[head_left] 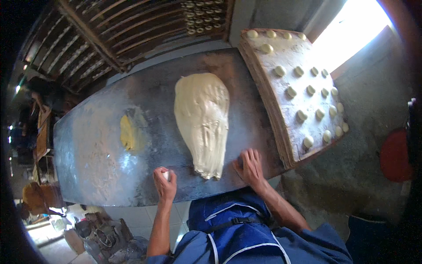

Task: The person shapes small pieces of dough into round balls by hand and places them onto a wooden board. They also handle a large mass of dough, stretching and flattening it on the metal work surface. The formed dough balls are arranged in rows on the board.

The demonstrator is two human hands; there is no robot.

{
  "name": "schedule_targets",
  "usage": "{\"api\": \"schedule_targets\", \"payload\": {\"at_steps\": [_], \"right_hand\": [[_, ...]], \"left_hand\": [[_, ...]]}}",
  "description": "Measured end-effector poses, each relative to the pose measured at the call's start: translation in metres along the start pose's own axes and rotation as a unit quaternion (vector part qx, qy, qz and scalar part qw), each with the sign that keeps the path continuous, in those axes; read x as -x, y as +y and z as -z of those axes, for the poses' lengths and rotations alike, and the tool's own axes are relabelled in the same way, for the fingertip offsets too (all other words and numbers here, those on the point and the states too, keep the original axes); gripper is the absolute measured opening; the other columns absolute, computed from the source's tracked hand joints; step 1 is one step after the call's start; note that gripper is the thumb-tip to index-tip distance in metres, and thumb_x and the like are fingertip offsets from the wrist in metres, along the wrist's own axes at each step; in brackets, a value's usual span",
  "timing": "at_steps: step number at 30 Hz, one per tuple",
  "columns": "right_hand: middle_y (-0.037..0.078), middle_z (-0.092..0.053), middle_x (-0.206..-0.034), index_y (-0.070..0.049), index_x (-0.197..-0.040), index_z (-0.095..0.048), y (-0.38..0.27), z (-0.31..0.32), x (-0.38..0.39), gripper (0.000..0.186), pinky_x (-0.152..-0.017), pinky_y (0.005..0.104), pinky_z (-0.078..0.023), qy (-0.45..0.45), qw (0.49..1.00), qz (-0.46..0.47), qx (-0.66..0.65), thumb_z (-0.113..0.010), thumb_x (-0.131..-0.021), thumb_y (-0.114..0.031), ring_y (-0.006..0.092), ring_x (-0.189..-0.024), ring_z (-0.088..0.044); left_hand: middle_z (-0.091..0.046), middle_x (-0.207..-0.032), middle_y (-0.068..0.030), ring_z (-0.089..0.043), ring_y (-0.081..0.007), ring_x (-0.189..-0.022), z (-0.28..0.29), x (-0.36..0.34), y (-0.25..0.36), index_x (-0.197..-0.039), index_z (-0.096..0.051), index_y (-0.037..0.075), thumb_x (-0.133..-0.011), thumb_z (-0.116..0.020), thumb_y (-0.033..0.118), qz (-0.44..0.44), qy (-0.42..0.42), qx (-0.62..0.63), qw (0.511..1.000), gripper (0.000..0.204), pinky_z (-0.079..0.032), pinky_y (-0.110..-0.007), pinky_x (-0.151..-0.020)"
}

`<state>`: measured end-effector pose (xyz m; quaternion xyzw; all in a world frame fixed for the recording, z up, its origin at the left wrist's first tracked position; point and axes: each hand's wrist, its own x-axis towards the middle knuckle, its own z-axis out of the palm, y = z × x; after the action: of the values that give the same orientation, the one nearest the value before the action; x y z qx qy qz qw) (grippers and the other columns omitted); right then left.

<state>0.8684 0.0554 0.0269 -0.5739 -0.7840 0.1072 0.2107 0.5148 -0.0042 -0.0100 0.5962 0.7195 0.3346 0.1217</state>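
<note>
A large slab of pale, soft dough (202, 110) lies lengthwise on the dark worktable (154, 88), its narrow ragged end towards me. To the left of that end, by the table's near edge, my left hand (165, 182) is closed around a small dough piece (166, 175), of which a white bit shows between thumb and fingers. On the other side of the slab, my right hand (251, 169) is palm down at the tabletop with its fingers curled. Whatever is under those fingers, if anything, is hidden. Neither hand touches the slab.
Stacked boards (281, 105) at the right carry several dough balls (302, 115) in rows. A yellow smear (126, 133) marks the table's left part. Behind stands a wooden rack (132, 26), with ring-shaped pieces (200, 20) at its right. A red round object (395, 155) is far right.
</note>
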Motion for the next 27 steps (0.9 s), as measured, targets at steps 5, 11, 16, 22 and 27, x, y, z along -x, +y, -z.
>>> {"api": "schedule_targets", "payload": {"at_steps": [5, 11, 16, 22, 27], "right_hand": [[0.015, -0.072, -0.101, 0.001, -0.116, -0.073, -0.013, 0.031, 0.018, 0.026, -0.084, 0.0358, -0.055, -0.183, 0.916, -0.221, -0.281, -0.072, -0.095, -0.014, 0.0223, -0.088, -0.069], [0.013, -0.071, -0.109, -0.002, -0.122, -0.073, -0.120, 0.043, -0.040, 0.034, -0.086, 0.0352, -0.055, -0.226, 0.866, -0.007, -0.446, -0.074, -0.096, -0.024, 0.0232, -0.097, -0.071], [0.014, -0.072, -0.101, -0.003, -0.115, -0.073, -0.112, 0.069, -0.044, 0.033, -0.077, 0.0358, -0.056, -0.395, 0.810, -0.020, -0.433, -0.078, -0.092, -0.025, 0.0209, -0.092, -0.069], [0.011, -0.073, -0.104, -0.001, -0.105, -0.071, -0.031, 0.081, 0.000, 0.024, -0.087, 0.0372, -0.055, -0.331, 0.789, -0.036, -0.516, -0.081, -0.085, -0.011, 0.0227, -0.101, -0.069], [0.014, -0.056, -0.094, -0.008, -0.099, -0.060, 0.038, 0.012, -0.029, 0.023, -0.079, 0.0450, -0.047, -0.007, 0.992, 0.111, 0.053, -0.075, -0.081, -0.008, 0.0361, -0.090, -0.056]], "left_hand": [[-0.067, -0.108, -0.0151, -0.066, -0.0274, -0.099, 0.047, -0.010, 0.026, -0.124, -0.048, 0.002, -0.089, -0.077, 0.005, 0.110, -0.146, 0.169, 0.969, 0.045, -0.054, -0.039, -0.088], [-0.069, -0.104, -0.0096, -0.066, -0.0124, -0.095, 0.067, -0.014, 0.128, -0.129, -0.049, 0.002, -0.095, -0.075, 0.007, 0.332, -0.236, 0.590, 0.698, 0.043, -0.056, -0.029, -0.083], [-0.070, -0.103, -0.0084, -0.068, -0.0153, -0.093, 0.068, -0.015, 0.115, -0.113, -0.062, 0.001, -0.094, -0.075, 0.007, 0.164, -0.298, 0.501, 0.796, 0.024, -0.056, -0.029, -0.081], [-0.066, -0.097, -0.0095, -0.066, -0.0291, -0.090, 0.054, -0.008, 0.072, -0.104, -0.067, 0.006, -0.085, -0.080, 0.008, 0.000, -0.174, 0.119, 0.978, 0.022, -0.052, -0.039, -0.080], [-0.053, -0.090, -0.0148, -0.054, -0.0359, -0.087, 0.021, -0.038, -0.024, -0.098, -0.051, 0.004, -0.092, -0.072, 0.014, -0.070, 0.020, -0.166, 0.983, 0.024, -0.044, -0.046, -0.079]]}}
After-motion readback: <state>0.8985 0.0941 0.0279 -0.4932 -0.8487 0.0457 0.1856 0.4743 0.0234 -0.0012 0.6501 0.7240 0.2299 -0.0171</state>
